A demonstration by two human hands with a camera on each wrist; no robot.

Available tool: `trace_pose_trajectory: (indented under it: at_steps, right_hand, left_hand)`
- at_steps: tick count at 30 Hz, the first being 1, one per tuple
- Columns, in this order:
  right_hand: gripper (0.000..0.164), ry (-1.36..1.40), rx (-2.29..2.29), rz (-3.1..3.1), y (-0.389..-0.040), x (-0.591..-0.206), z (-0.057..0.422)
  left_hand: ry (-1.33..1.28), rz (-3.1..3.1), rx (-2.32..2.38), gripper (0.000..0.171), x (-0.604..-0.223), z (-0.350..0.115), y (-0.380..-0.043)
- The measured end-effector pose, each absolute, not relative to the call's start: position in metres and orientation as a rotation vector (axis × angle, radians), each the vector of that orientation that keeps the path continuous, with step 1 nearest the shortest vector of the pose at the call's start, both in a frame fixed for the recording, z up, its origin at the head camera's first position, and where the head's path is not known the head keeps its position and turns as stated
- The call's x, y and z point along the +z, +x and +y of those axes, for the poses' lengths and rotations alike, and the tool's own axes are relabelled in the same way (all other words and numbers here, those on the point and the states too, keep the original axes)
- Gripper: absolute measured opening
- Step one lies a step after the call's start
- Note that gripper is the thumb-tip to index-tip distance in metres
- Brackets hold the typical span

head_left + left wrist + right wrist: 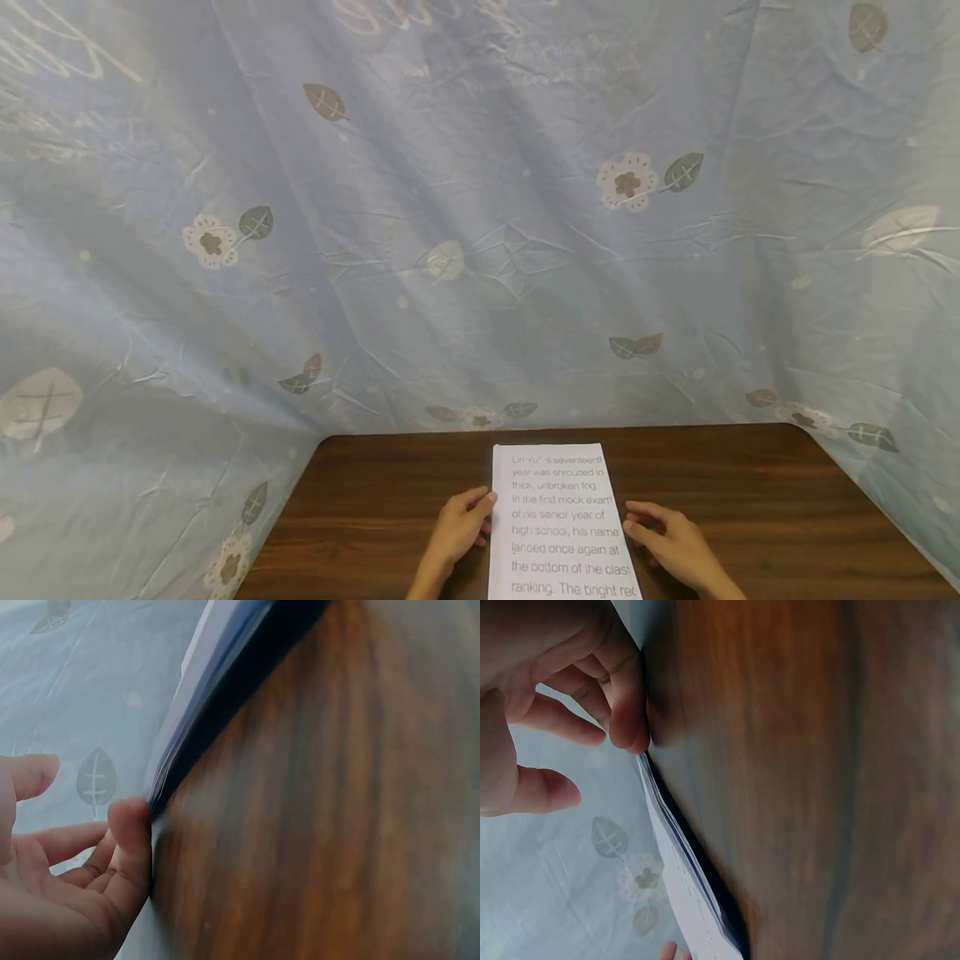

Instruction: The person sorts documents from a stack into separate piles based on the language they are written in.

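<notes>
A stack of white paper sheets printed with large dark text lies on the dark wooden table. The left hand is at its left edge; in the left wrist view the fingertips touch the near end of the stack's edge, and the thumb stands apart from the paper. At the other side, the right hand is beside the right edge. In the right wrist view its fingertips meet the edge of the sheets, with the thumb away from them. Neither hand pinches the paper.
The brown wooden tabletop runs out to both sides of the paper. A pale blue cloth with leaf and flower prints hangs behind the table and along its sides.
</notes>
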State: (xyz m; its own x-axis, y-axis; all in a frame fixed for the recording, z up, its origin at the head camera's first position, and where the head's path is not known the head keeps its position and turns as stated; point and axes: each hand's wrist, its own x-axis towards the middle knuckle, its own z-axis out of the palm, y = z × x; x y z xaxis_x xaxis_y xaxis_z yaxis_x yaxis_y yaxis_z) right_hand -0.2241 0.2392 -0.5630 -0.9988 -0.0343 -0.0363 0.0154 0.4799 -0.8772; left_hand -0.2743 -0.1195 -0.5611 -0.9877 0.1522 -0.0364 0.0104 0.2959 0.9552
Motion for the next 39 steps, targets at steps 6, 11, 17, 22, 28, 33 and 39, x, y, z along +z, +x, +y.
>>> trace_pose_trajectory:
  at_steps: [6,11,17,22,28,33,39]
  right_hand:
    - [0.052,-0.013,-1.586,2.682,-0.222,-0.562,0.233]
    - [0.052,-0.006,-1.587,2.667,-0.221,-0.562,0.231]
    - [0.050,-0.003,-1.585,2.669,-0.221,-0.561,0.229]
    - [0.050,-0.044,-1.571,2.683,-0.220,-0.560,0.228]
    - [0.048,-0.013,-1.545,2.709,-0.220,-0.558,0.224]
    - [0.045,-0.005,-1.518,2.762,-0.220,-0.555,0.221]
    - [0.047,-0.008,-1.570,2.750,-0.220,-0.552,0.219]
  left_hand:
    - [0.133,2.488,1.766,0.064,-0.560,-0.117,-0.273]
    - [0.130,2.501,1.762,0.062,-0.559,-0.117,-0.272]
    - [0.141,2.503,1.774,0.059,-0.560,-0.118,-0.271]
    - [0.162,2.505,1.774,0.057,-0.560,-0.118,-0.271]
    - [0.152,2.508,1.792,0.056,-0.558,-0.116,-0.269]
    - [0.148,2.494,1.820,0.053,-0.555,-0.115,-0.267]
    - [0.156,2.465,1.875,0.053,-0.552,-0.113,-0.267]
